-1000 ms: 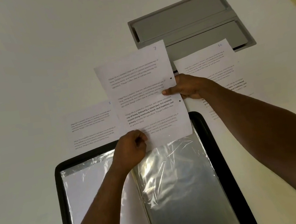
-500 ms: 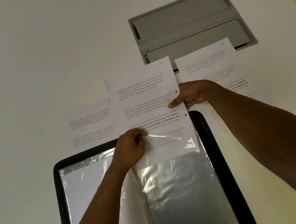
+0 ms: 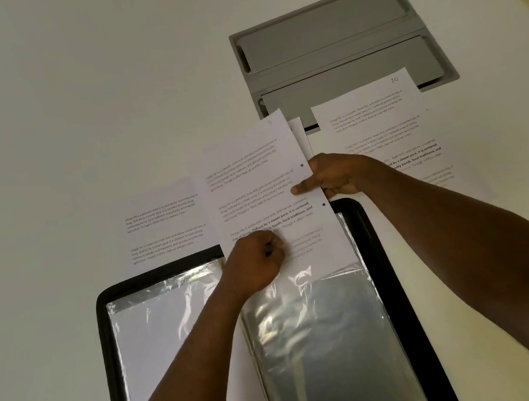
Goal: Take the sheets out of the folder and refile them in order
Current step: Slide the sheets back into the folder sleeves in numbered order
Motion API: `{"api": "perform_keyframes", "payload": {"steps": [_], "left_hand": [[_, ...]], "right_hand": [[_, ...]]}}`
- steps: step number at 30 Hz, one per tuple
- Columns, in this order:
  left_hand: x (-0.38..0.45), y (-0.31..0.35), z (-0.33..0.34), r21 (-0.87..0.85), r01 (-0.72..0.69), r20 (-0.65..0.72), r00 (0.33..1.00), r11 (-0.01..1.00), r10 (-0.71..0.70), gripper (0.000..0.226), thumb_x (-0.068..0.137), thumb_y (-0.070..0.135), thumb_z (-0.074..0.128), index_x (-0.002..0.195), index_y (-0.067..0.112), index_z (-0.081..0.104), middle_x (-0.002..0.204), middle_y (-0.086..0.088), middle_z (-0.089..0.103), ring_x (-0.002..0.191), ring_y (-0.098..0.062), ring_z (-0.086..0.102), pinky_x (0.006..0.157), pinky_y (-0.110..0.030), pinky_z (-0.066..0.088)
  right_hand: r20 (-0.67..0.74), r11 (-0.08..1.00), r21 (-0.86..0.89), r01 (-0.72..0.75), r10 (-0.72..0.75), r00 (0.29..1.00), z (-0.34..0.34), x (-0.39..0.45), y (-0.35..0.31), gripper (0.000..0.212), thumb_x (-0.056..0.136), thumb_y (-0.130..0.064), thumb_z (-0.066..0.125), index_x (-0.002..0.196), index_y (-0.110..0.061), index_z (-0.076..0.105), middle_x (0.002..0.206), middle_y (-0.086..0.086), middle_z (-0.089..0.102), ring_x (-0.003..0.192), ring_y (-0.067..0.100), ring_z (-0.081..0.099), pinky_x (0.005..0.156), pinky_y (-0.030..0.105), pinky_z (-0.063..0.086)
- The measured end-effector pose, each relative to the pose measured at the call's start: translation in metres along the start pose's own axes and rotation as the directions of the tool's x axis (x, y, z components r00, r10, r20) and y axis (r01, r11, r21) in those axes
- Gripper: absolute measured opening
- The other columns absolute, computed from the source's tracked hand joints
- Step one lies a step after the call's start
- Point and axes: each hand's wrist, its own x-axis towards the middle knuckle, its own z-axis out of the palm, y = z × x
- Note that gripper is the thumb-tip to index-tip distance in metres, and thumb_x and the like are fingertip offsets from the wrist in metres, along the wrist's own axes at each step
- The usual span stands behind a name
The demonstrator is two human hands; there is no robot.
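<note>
Where both hands (image 3: 337,174) pinch it, sheet (image 3: 254,181) partway inside sleeve (image 3: 323,327).

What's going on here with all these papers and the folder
A person is sliding a printed sheet into a clear sleeve of an open black folder. The right hand pinches the sheet's punched edge, while the left hand grips at the sleeve's mouth. The sheet is only partly in. Other sheets, one marked 10, lie on the white table.

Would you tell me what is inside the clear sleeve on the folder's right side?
The lower end of the held sheet shows faintly through the top of the clear sleeve. Below it looks grey and glary; any other contents cannot be seen.
</note>
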Motion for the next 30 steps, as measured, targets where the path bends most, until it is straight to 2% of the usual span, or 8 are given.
{"api": "perform_keyframes", "payload": {"steps": [6,9,11,14,18,22,27,30], "left_hand": [[0.006,0.001,0.003,-0.078,0.03,-0.015,0.999,0.996,-0.032,0.012,0.093,0.013,0.055,0.088,0.012,0.066,0.087,0.001,0.069,0.08,-0.013,0.062,0.066,-0.01,0.042],[0.006,0.001,0.002,-0.093,0.021,-0.023,0.999,0.995,-0.023,0.016,0.094,0.015,0.056,0.081,0.021,0.062,0.081,0.01,0.065,0.075,-0.004,0.059,0.062,-0.006,0.039],[0.006,-0.002,0.003,-0.09,0.021,-0.041,0.999,0.996,-0.025,0.012,0.094,0.015,0.056,0.086,0.016,0.066,0.082,0.006,0.067,0.074,-0.006,0.06,0.061,-0.004,0.039],[0.006,-0.005,0.005,-0.083,0.026,-0.051,0.998,0.996,-0.03,0.012,0.093,0.014,0.057,0.091,0.013,0.068,0.084,0.005,0.068,0.074,-0.004,0.06,0.062,-0.003,0.04],[0.006,-0.004,0.004,-0.077,0.034,-0.034,0.999,0.996,-0.036,0.012,0.094,0.017,0.056,0.093,0.014,0.067,0.085,0.003,0.068,0.077,-0.009,0.063,0.065,-0.012,0.043],[0.005,-0.003,0.003,-0.064,0.019,-0.043,0.999,0.998,-0.022,0.012,0.094,0.016,0.056,0.094,0.014,0.068,0.088,0.002,0.069,0.081,-0.011,0.063,0.068,-0.011,0.045],[0.003,-0.001,0.001,-0.078,0.013,-0.061,0.998,0.997,-0.017,0.009,0.093,0.015,0.057,0.091,0.017,0.066,0.085,0.007,0.066,0.08,-0.008,0.062,0.069,-0.012,0.045],[0.003,-0.001,0.002,-0.088,0.01,-0.056,0.998,0.996,-0.015,0.009,0.093,0.016,0.057,0.091,0.017,0.066,0.086,0.006,0.067,0.081,-0.009,0.063,0.072,-0.017,0.048]], "right_hand": [[0.133,0.988,-0.141,-0.058,0.077,0.988,-0.008,-0.008,0.0,0.05,0.078,-0.006,0.076,0.125,-0.012,0.06,0.117,0.007,0.069,0.104,0.022,0.068,0.086,0.038,0.058],[0.152,0.978,-0.197,-0.066,0.096,0.984,-0.011,-0.009,-0.004,0.054,0.073,-0.016,0.079,0.124,-0.014,0.061,0.115,0.006,0.071,0.102,0.021,0.069,0.086,0.038,0.058],[0.085,0.989,-0.149,-0.021,0.034,0.996,-0.01,-0.007,-0.004,0.055,0.074,-0.027,0.078,0.125,-0.014,0.06,0.115,0.005,0.071,0.103,0.02,0.069,0.09,0.04,0.056],[-0.003,0.982,-0.188,0.033,-0.035,0.999,-0.008,-0.002,-0.004,0.051,0.081,-0.027,0.075,0.127,-0.011,0.06,0.119,0.006,0.069,0.103,0.02,0.068,0.092,0.041,0.055],[0.097,0.905,-0.421,-0.058,0.109,0.989,-0.007,-0.004,-0.005,0.051,0.077,-0.024,0.079,0.123,-0.013,0.06,0.116,0.005,0.07,0.097,0.019,0.07,0.084,0.036,0.058],[-0.017,0.968,-0.248,0.047,-0.053,0.998,-0.003,-0.005,-0.004,0.051,0.078,-0.032,0.076,0.122,-0.013,0.061,0.113,0.002,0.07,0.097,0.02,0.069,0.083,0.037,0.059],[0.105,0.905,-0.426,-0.023,0.075,0.992,-0.003,-0.012,-0.004,0.085,0.049,-0.04,0.085,0.125,-0.012,0.059,0.114,0.008,0.069,0.099,0.022,0.069,0.081,0.036,0.059],[0.01,0.959,-0.274,0.069,-0.069,0.998,0.0,-0.01,-0.001,0.061,0.069,-0.039,0.081,0.122,-0.017,0.06,0.112,0.001,0.069,0.099,0.019,0.068,0.082,0.037,0.059]]}}
